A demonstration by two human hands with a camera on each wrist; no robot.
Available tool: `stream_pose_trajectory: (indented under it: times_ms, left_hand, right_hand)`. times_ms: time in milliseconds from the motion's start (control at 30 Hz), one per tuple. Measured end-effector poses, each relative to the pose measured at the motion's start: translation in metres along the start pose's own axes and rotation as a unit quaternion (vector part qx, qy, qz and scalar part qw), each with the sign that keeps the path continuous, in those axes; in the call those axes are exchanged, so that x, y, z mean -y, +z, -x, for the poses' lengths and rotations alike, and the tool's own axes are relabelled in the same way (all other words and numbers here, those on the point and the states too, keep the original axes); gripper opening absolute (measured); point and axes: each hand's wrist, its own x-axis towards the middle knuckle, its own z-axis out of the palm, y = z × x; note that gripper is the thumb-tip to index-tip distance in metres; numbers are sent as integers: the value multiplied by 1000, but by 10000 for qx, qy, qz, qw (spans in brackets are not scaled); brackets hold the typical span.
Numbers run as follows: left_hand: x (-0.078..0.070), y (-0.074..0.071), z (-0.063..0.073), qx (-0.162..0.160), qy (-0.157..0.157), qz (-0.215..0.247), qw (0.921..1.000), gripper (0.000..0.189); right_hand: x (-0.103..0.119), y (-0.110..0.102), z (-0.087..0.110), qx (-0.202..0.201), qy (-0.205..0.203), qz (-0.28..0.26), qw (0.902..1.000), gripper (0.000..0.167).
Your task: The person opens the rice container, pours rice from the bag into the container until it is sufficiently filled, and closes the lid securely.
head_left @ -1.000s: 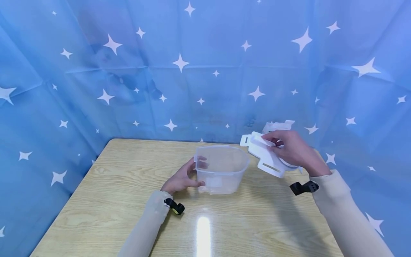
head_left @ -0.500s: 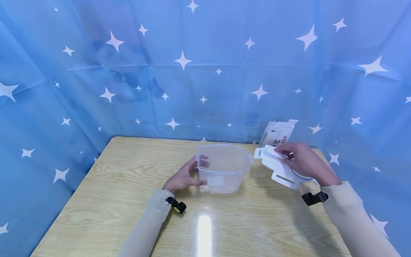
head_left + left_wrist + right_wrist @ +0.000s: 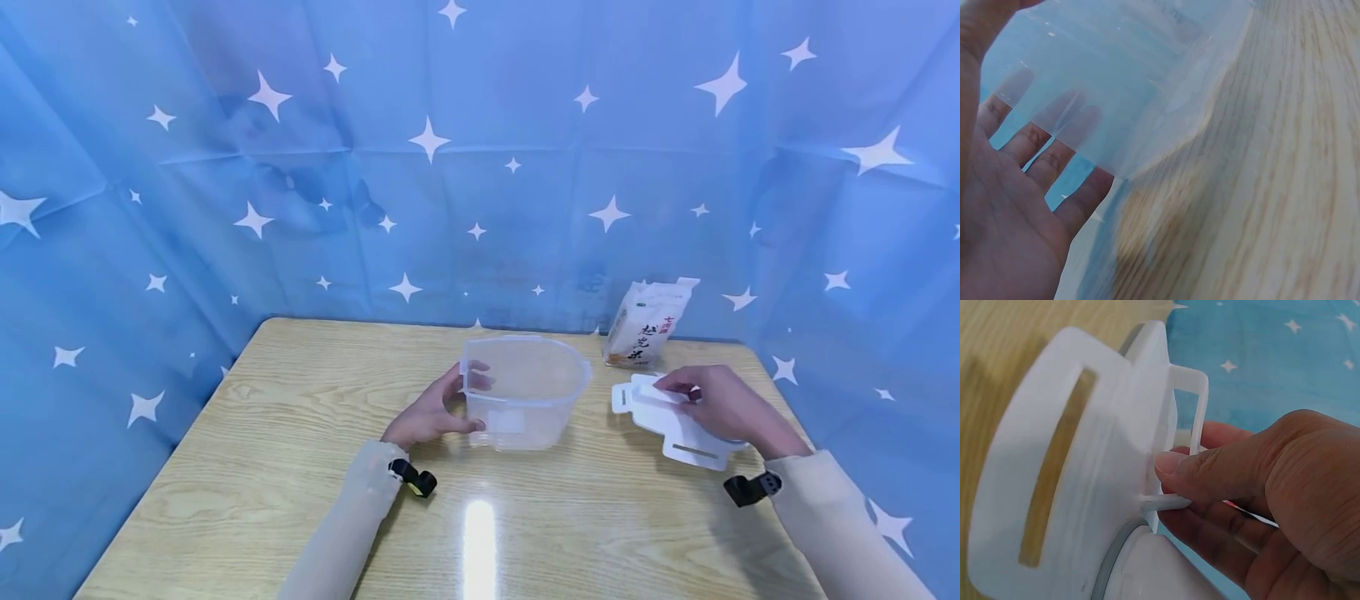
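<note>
A clear plastic storage container with an open top sits on the table. My left hand holds its left side, thumb at the front and fingers spread behind the wall; in the left wrist view the fingertips show through the plastic. To the right, my right hand pinches the white lid by a raised loop on it. Slotted locking flaps stick out from the lid's edges, and a grey sealing ring shows in the right wrist view. The lid is tilted low over the table.
A white bag of rice with printed characters stands at the table's back right, behind the lid. The wooden table ends at a blue curtain with white stars at the back and sides.
My right hand has carried the lid rightward, down and nearer to me, away from the container, which uncovers the rice bag behind it. The left hand keeps its hold on the container.
</note>
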Motion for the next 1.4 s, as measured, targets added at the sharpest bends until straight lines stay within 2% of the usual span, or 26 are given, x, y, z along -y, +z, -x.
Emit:
stream_pose_trajectory:
  times_ms: [233, 467, 633, 833, 1067, 1400]
  left_hand:
    - [-1, 0, -1, -20, -20, 6, 10000, 84]
    - [-2, 1, 0, -32, -80, 92, 9999, 84]
    - [-1, 1, 0, -41, -95, 112, 9999, 84]
    - [-1, 2, 0, -55, -106, 119, 9999, 84]
    - [-1, 2, 0, -58, -89, 144, 9998, 84]
    - [0, 1, 0, -58, -81, 130, 9999, 85]
  right_hand:
    - [-12, 11, 14, 259, 173, -39, 9995, 34]
    - [-21, 18, 23, 421, 159, -64, 9990, 38]
    - [-23, 23, 25, 536, 240, -152, 9982, 40]
    - [-23, 26, 27, 466, 182, -162, 9986, 41]
    - [-22, 28, 26, 482, 303, -126, 9983, 40]
    - [-21, 25, 24, 784, 493, -325, 9952, 27]
